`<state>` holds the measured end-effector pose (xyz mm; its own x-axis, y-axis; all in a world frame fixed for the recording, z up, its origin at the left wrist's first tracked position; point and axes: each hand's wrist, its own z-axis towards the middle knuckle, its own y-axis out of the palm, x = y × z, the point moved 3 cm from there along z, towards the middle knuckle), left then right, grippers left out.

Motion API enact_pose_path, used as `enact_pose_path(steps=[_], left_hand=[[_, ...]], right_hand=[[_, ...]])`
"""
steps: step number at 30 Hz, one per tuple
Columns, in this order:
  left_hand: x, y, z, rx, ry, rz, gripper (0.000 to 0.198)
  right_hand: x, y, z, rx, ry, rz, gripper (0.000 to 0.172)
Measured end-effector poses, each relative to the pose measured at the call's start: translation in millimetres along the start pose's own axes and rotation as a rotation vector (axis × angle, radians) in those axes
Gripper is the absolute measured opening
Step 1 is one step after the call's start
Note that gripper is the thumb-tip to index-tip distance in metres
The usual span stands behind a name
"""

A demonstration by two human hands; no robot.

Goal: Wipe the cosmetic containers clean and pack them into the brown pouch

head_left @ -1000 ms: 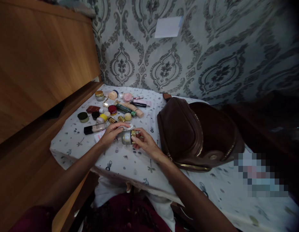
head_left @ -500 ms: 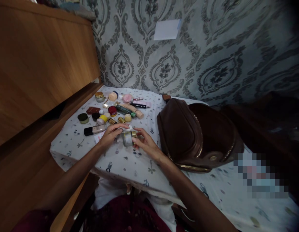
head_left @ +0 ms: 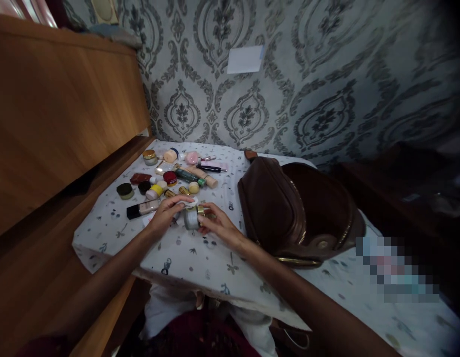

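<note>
My right hand (head_left: 217, 226) grips a small round jar (head_left: 191, 218) with a gold band, held on its side just above the patterned tablecloth (head_left: 200, 253). My left hand (head_left: 166, 210) pinches a small white pad (head_left: 190, 201) and presses it against the top of the jar. Both hands meet near the middle of the table's near half.
Several cosmetics lie beyond the hands: a dark-capped foundation bottle (head_left: 140, 209), a red-lidded pot (head_left: 170, 177), a green jar (head_left: 125, 191), a gold-lidded jar (head_left: 150, 156), tubes and pencils. An open brown leather bag (head_left: 289, 210) sits to the right. A wooden headboard (head_left: 58, 114) rises on the left.
The view has shifted slightly. The jar has turned a little in my right hand while my left hand keeps the white pad on it.
</note>
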<state>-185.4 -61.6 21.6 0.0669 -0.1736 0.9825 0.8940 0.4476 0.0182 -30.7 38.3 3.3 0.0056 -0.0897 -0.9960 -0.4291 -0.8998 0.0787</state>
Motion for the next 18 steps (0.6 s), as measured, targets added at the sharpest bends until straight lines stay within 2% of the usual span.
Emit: enact_pose_path(steps=[4, 9, 14, 18], left_hand=[[-1.8, 0.9, 0.7, -0.01, -0.006, 0.028, 0.023], [-3.3, -0.9, 1.5, -0.066, 0.001, 0.044, 0.026], [-4.7, -3.7, 0.0, -0.074, 0.024, 0.088, 0.028], [-6.8, -4.6, -0.8, -0.082, 0.045, 0.096, 0.027]], right_hand=[[-0.9, -1.9, -2.4, -0.039, -0.038, -0.004, 0.064], [7.1, -2.1, -1.7, 0.033, -0.08, -0.074, 0.059], [6.1, -4.0, -3.6, 0.101, -0.077, -0.163, 0.046], [1.8, -6.0, -6.7, 0.019, -0.128, -0.091, 0.061]])
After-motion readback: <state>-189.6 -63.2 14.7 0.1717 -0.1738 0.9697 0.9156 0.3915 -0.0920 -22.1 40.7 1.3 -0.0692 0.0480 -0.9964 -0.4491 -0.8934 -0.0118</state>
